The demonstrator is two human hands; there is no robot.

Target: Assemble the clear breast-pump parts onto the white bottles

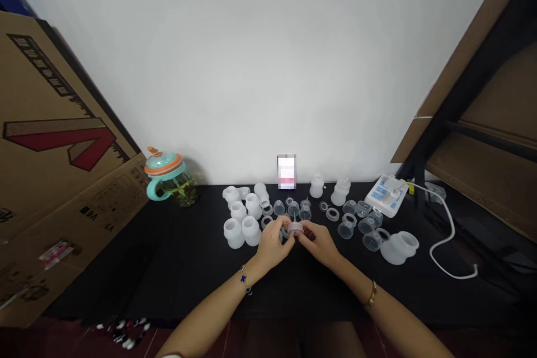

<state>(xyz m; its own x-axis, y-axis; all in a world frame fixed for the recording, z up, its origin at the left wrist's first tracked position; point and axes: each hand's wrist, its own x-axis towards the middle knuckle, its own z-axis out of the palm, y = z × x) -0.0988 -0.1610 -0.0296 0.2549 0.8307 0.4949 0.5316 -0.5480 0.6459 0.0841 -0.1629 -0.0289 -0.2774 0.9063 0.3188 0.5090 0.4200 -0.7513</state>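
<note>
At the middle of the black table, my left hand [273, 243] and my right hand [320, 241] pinch a whitish bottle screw ring [296, 227] from both sides. A thin clear tip rises from the ring's middle. Just beyond my fingers stand several clear domed caps, one cap [279, 208] at the left of that group. Left of my left hand is a cluster of open white bottles, among them a bottle [234, 233] at the front. To the right of my right hand lie a loose ring [333, 214] and more clear caps, including one cap [345, 229].
A phone [287, 172] leans against the white wall. Two bottles, one with a nipple [340, 191], stand behind the caps. A white power strip [386, 194] with a cord and a tipped bottle [400, 247] lie right. A tea jug [171, 176] and cardboard box [71, 168] are left.
</note>
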